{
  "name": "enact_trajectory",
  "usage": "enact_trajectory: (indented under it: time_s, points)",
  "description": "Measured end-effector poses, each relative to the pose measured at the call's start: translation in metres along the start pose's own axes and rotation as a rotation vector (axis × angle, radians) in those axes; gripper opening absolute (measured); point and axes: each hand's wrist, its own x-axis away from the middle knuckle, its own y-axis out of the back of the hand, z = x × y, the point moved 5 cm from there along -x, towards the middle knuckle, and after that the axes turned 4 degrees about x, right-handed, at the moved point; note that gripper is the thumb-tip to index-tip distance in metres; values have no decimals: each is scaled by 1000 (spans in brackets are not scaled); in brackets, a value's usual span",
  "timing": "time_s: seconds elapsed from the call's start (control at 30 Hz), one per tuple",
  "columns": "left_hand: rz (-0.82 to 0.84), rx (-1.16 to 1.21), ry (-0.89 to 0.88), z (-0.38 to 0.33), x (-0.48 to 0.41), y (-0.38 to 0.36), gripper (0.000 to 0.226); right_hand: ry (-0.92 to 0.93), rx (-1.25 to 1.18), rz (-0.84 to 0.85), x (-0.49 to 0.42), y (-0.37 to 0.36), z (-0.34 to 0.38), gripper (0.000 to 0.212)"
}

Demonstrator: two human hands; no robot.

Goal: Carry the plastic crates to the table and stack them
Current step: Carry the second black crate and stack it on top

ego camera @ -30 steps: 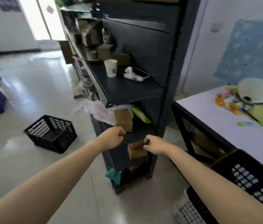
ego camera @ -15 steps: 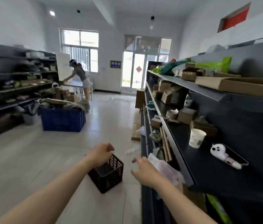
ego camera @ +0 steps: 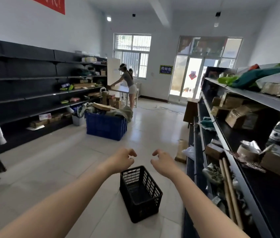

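Black plastic crate low in the frame's centre, lattice walls, empty, upright on the floor, your left hand and right hand above it, fingers spread, holding nothing

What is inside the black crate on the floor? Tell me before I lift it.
The black crate looks empty: only its slotted walls and dark bottom show. The near inner corner is hidden by its own wall. Both hands are apart from it.

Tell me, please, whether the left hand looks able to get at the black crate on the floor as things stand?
Probably yes: the left hand hovers open above the black crate, nothing lies between, and its rim is bare.
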Motion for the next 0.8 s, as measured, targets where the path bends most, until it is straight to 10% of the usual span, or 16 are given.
enact_trajectory:
  time_s: [0.8]
  points:
    - [226, -34, 36, 183, -427, 29, 37, -223, 47, -27, -398, -82, -30, 42]
